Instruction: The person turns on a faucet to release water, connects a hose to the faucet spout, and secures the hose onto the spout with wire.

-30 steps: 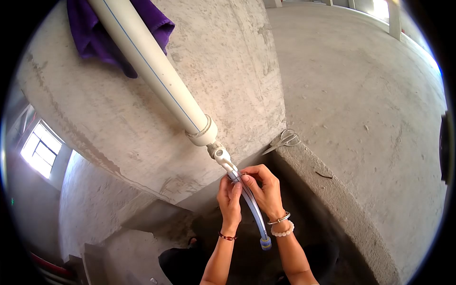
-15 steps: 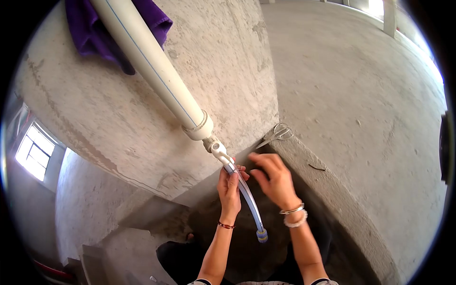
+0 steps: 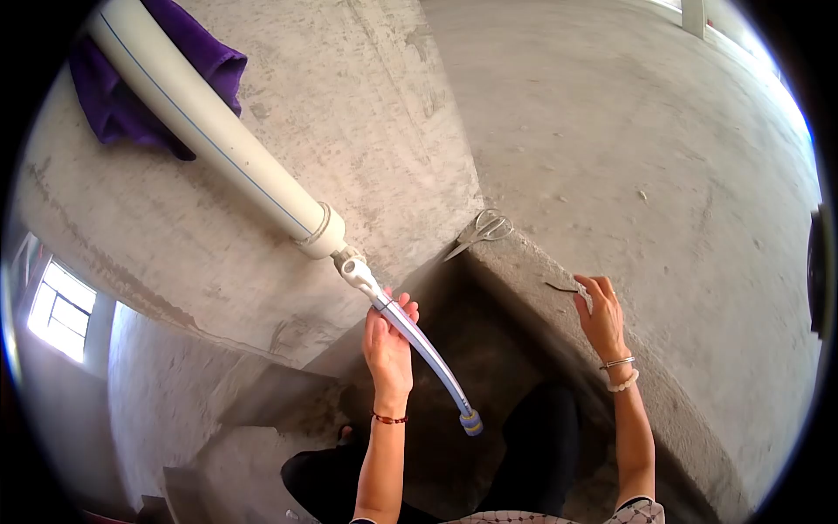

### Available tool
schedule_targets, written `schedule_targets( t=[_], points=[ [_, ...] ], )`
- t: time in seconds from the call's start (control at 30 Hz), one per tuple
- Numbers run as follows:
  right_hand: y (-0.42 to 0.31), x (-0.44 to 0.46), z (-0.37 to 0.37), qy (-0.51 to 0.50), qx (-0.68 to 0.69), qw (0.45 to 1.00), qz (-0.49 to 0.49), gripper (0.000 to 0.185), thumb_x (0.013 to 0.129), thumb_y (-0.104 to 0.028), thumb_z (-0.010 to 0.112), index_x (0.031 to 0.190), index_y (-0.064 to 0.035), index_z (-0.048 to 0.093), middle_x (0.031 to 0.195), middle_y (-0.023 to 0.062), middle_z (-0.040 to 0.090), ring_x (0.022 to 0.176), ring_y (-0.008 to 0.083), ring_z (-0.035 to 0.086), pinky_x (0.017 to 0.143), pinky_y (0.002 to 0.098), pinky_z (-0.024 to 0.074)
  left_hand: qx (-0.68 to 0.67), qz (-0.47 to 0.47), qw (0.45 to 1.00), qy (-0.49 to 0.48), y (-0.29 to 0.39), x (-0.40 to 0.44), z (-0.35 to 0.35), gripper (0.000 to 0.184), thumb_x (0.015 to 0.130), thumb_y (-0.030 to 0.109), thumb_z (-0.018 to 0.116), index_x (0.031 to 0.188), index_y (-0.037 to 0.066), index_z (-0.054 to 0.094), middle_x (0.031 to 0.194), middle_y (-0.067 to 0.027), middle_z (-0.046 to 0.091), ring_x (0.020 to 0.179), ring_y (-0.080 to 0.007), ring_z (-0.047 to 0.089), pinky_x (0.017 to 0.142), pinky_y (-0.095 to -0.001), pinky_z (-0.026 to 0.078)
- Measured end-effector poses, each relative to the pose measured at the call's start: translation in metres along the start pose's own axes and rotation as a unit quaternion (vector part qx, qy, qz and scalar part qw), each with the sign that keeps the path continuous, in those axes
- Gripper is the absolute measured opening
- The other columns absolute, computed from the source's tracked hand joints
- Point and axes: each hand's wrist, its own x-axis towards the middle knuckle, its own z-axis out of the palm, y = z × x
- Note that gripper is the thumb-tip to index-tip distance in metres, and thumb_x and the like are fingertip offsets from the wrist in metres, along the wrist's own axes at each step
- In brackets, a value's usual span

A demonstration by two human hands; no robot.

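Note:
A clear flexible hose point(image 3: 428, 354) with a blue-and-yellow end fitting point(image 3: 471, 424) hangs from a white valve point(image 3: 359, 276). My left hand point(image 3: 388, 349) is closed around the hose's upper part, just below the valve. A dark band circles the hose there. On the concrete ledge lies a short dark wire or tie strip point(image 3: 560, 288). My right hand point(image 3: 602, 319) is at the near end of this strip, thumb and fingertips apart on either side of it. Whether they touch it I cannot tell.
The valve joins a thick white pipe point(image 3: 209, 131) with a blue stripe, and a purple cloth point(image 3: 209, 52) hangs behind the pipe. Scissors point(image 3: 487, 227) lie at the corner of the concrete ledge point(image 3: 672, 393). A dark recess point(image 3: 489, 332) is below my hands.
My right hand has moved from beside the hose to the right, over the ledge, reaching the dark strip. My left hand stays on the hose. The view has shifted slightly.

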Motion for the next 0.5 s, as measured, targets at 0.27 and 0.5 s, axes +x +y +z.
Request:
schedule_targets(
  t=[0.27, 0.5],
  points=[
    [-0.146, 0.025, 0.034, -0.092, 0.321, 0.939, -0.088, 0.031, 0.082, -0.003, 0.063, 0.113, -0.0066, 0.061, 0.092, 0.0103, 0.060, 0.079, 0.0218, 0.063, 0.067, 0.0295, 0.0510, 0.011, -0.051, 0.998, -0.044, -0.001, 0.018, -0.019, 0.037, 0.093, 0.032, 0.050, 0.119, 0.005, 0.049, 0.109, -0.0077, 0.055, 0.092, -0.0160, 0.053, 0.085, -0.0328, 0.043],
    [-0.188, 0.030, 0.062, -0.078, 0.373, 0.912, -0.150, 0.029, 0.082, -0.008, 0.065, 0.111, -0.0097, 0.064, 0.083, 0.0081, 0.060, 0.071, 0.0211, 0.062, 0.064, 0.0293, 0.0507, 0.114, -0.009, 0.992, -0.051, 0.007, 0.018, -0.016, 0.036, 0.095, 0.023, 0.049, 0.123, 0.001, 0.046, 0.112, -0.0044, 0.052, 0.106, -0.0135, 0.047, 0.094, -0.0308, 0.036]
  ],
)
